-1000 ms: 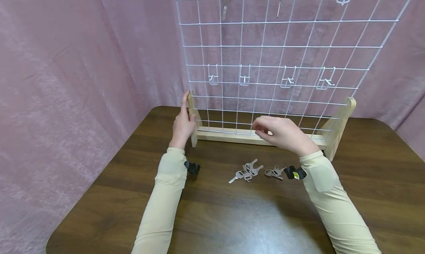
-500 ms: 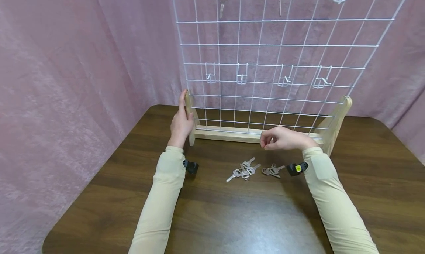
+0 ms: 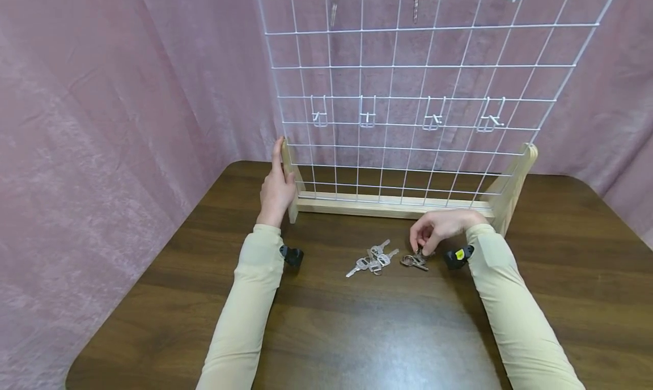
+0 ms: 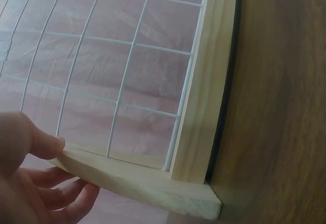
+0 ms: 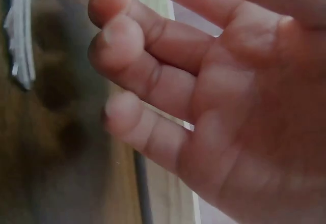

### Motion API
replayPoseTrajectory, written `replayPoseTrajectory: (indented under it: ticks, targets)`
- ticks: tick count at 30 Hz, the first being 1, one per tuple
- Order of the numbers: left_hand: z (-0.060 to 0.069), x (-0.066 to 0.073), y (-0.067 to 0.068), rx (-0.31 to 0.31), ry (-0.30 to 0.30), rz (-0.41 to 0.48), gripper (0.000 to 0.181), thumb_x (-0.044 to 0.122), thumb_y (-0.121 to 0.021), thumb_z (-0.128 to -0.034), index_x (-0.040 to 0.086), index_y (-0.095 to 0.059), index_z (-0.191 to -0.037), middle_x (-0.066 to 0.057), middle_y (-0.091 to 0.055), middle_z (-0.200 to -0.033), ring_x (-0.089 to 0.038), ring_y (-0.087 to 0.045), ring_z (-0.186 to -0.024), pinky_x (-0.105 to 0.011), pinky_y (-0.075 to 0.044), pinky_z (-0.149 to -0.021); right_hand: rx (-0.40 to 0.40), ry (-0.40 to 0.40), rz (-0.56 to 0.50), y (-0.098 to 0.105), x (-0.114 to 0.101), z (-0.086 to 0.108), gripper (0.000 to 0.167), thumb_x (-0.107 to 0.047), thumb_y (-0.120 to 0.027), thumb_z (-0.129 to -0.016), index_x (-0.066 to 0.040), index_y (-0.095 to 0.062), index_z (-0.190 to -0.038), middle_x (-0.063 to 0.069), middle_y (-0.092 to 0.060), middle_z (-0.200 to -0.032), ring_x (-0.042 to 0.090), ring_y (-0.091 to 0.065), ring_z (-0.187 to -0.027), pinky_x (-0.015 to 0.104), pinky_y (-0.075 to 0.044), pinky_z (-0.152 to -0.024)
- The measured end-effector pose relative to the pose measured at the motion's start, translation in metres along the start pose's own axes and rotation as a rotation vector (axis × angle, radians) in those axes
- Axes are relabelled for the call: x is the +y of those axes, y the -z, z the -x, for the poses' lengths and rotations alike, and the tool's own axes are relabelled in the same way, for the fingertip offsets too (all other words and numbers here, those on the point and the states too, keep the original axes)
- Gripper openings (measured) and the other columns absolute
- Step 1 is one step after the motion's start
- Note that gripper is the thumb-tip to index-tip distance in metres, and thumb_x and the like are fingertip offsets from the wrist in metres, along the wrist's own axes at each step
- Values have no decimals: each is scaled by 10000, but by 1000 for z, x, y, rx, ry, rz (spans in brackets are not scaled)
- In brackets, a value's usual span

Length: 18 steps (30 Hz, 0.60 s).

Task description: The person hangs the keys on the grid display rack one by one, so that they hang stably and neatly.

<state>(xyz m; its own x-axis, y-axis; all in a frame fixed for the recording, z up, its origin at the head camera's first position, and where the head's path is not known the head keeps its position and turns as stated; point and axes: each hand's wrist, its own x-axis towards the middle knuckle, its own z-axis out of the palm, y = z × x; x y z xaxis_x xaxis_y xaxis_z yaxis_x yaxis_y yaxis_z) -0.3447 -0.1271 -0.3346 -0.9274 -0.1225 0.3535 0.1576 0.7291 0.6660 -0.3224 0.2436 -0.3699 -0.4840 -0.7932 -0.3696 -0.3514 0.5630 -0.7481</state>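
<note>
My left hand [image 3: 277, 193] holds the left wooden side piece [image 4: 132, 183] of a white wire grid rack, thumb on one face and fingers on the other in the left wrist view. At the right key cluster [image 3: 414, 261] on the table, my right hand [image 3: 442, 227] reaches down with thumb and index finger at the keys. Whether they pinch a key is hidden; the right wrist view shows the other fingers bent, with a metal key [image 5: 21, 30] beyond them. Left of that lies another pile of keys [image 3: 374, 258].
The wire grid [image 3: 398, 78] stands behind the hands in a wooden base [image 3: 357, 207]. Hooks [image 3: 367, 118] line its lower row. Two keys hang higher up, one a left key [image 3: 334, 1] and one a right key [image 3: 415, 1]. Pink cloth [image 3: 127, 123] surrounds the wooden table [image 3: 326, 333].
My right hand has come down from in front of the grid's base to the right key cluster. The left hand stays on the side piece. The head view has shifted slightly.
</note>
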Motion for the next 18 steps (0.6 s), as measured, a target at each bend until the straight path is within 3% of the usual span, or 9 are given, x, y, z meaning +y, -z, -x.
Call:
replayPoseTrajectory:
  ticks: [6,10,14,18]
  targets:
    - [-1,-1,-1,-10,-4,6,817,132,-493,-993,545,21,-1476,-254,-619,-1239,-385,-662,-751,-441,-477,-573,0,37,7,0,0,0,131,-45,-690,-837,66,-627,-869,-33,-584,-723,33,-537,-651,184,-437,-617]
    - [-2,-1,-1,-7,-7,10,819,126,-486,-992,546,23,-1477,-242,-595,-1289,-382,-655,-741,-430,-465,-561,26,126,12,3,-2,5,104,-28,-664,-857,61,-612,-870,-14,-597,-756,37,-549,-676,203,-468,-641]
    - [-2,-2,-2,-9,-2,9,817,125,-478,-992,549,24,-1477,-222,-525,-1399,-398,-653,-758,-446,-475,-576,83,171,67,7,-10,11,77,-67,-659,-880,3,-626,-877,-24,-593,-791,22,-530,-705,200,-464,-671]
    - [-4,-2,-3,-4,-1,-1,818,120,-480,-987,548,17,-1476,-210,-515,-1415,-409,-654,-781,-452,-472,-585,165,142,136,8,-26,18,98,-145,-665,-900,-53,-632,-895,-45,-595,-792,33,-536,-708,213,-463,-673]
